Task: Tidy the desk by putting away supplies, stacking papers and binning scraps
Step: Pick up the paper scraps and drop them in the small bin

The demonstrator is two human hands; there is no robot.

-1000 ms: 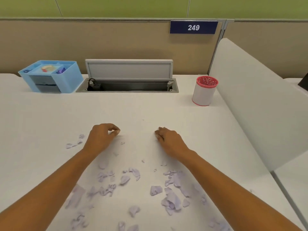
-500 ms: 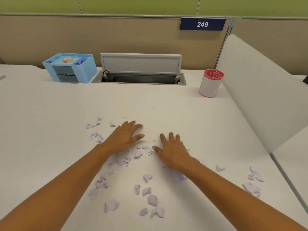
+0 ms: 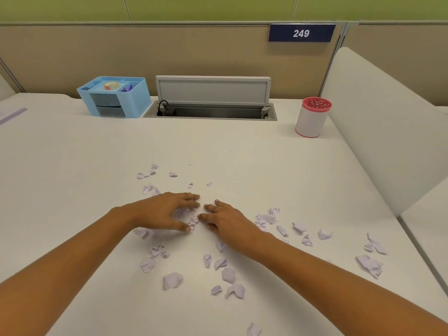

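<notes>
Paper scraps (image 3: 228,275) lie strewn on the white desk (image 3: 218,146), well short of the red-rimmed cup (image 3: 312,120). Step, as I judge it: raking them together. My left hand (image 3: 164,210) and right hand (image 3: 230,221) lie splayed, grasping nothing, a small heap between them. Next: gather and lift the heap. Left of the cup: cable hatch (image 3: 211,112), blue organiser (image 3: 114,98). Behind the cup: beige partition (image 3: 121,49).

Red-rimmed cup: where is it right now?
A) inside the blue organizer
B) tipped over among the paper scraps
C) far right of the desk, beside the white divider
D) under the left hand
C: the red-rimmed cup stands upright at the far right of the desk, close beside the white divider and well beyond both hands.
</notes>
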